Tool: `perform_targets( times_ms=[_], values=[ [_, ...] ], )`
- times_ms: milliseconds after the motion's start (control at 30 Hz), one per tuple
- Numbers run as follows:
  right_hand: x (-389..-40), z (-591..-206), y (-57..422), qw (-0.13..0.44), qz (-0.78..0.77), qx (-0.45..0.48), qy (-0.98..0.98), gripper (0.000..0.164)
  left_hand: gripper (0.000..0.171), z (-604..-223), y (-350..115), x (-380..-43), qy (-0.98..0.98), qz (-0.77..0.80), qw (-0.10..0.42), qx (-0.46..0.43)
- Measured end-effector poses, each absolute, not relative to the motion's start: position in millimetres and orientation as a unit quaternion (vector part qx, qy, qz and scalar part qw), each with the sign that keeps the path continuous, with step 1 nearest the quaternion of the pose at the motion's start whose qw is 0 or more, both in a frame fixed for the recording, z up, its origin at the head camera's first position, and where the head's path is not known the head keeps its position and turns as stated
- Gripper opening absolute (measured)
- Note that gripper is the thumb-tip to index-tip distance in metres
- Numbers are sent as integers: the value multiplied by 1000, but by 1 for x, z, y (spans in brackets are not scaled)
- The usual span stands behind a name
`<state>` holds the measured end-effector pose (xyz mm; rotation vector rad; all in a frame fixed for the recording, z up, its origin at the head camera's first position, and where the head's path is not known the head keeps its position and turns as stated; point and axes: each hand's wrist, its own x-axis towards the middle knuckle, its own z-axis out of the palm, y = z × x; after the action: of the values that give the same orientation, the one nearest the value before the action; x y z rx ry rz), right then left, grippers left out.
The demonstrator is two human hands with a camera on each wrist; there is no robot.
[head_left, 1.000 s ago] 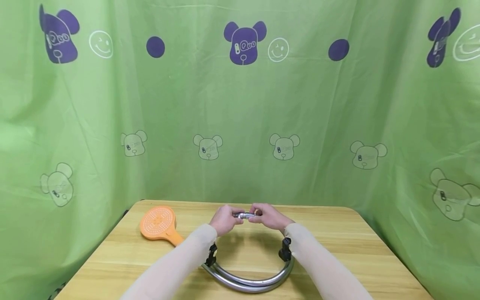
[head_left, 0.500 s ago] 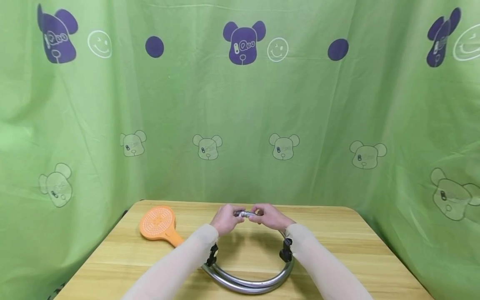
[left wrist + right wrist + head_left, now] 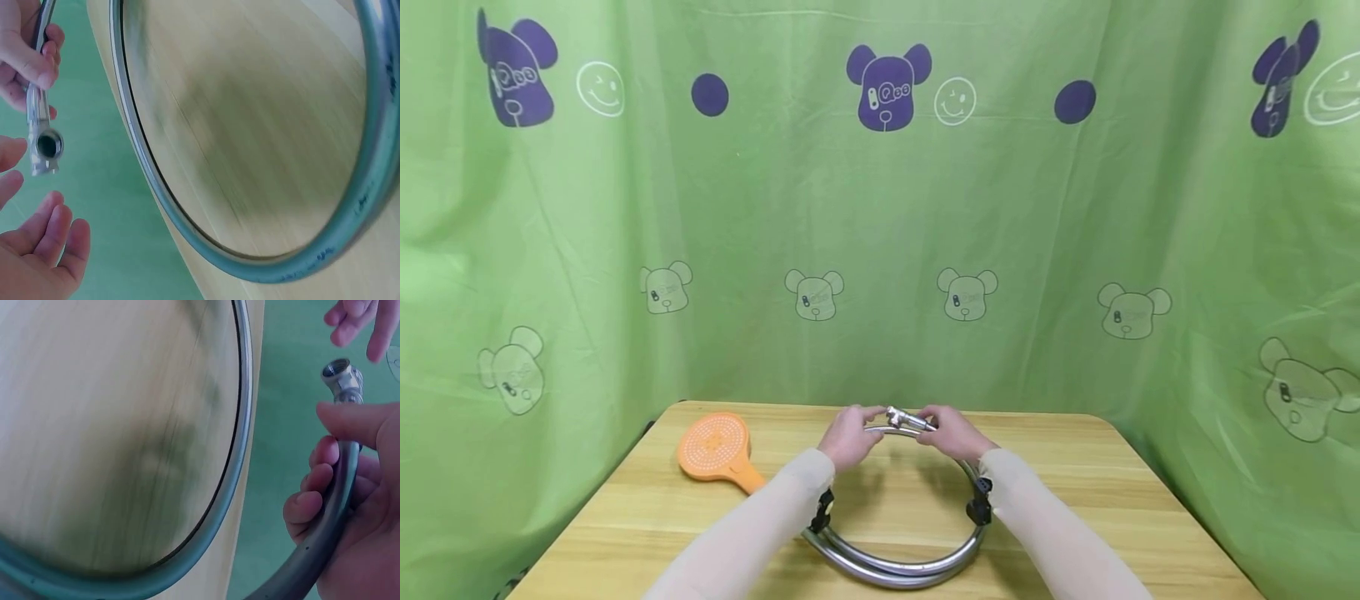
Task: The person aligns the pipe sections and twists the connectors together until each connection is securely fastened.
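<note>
A grey shower hose (image 3: 901, 575) lies coiled in a loop, with a shiny metal end fitting (image 3: 344, 380) on its raised end. My right hand (image 3: 953, 435) grips the hose just behind that fitting, fingers and thumb curled round it in the right wrist view. The fitting's open mouth shows in the left wrist view. My left hand (image 3: 847, 440) is just left of the fitting, apart from it, with fingers (image 3: 39, 234) relaxed and spread. An orange handheld shower head (image 3: 715, 446) lies at the table's left, its handle end hidden by my left forearm.
The wooden table (image 3: 1075, 500) bears all these things. Behind it and at both sides hangs a green curtain (image 3: 880, 358). Black wrist cameras (image 3: 979, 504) sit close to the hose loop.
My left fingers have let go of the fitting, which both hands held before. My right hand has shifted slightly right, and the fitting now points up and left. The shower head stays put.
</note>
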<state>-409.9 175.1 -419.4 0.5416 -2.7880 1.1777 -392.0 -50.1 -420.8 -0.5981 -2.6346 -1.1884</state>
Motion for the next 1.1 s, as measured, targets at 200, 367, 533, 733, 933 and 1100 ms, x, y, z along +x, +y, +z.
perform_targets(
  times_ms=[200,367,533,733,933,1100],
  values=[
    [-409,-426,187,58,371,144,-916,41,45,-423,-56,-391,-892,-392,102,-201],
    [-409,-428,196,64,358,135,-922,40,50,-426,-61,-390,-892,-394,101,-198],
    [-406,-427,203,62,352,109,-927,38,51,-426,-67,-389,-897,-385,99,-194],
    [-406,-430,216,82,316,81,-942,30,59,-428,-71,-387,-906,-364,97,-191],
    [-405,-436,228,76,304,56,-948,22,64,-433,-77,-387,-915,-337,92,-202],
    [-403,-436,236,68,296,42,-952,20,65,-434,-81,-386,-920,-325,92,-198]
  ],
)
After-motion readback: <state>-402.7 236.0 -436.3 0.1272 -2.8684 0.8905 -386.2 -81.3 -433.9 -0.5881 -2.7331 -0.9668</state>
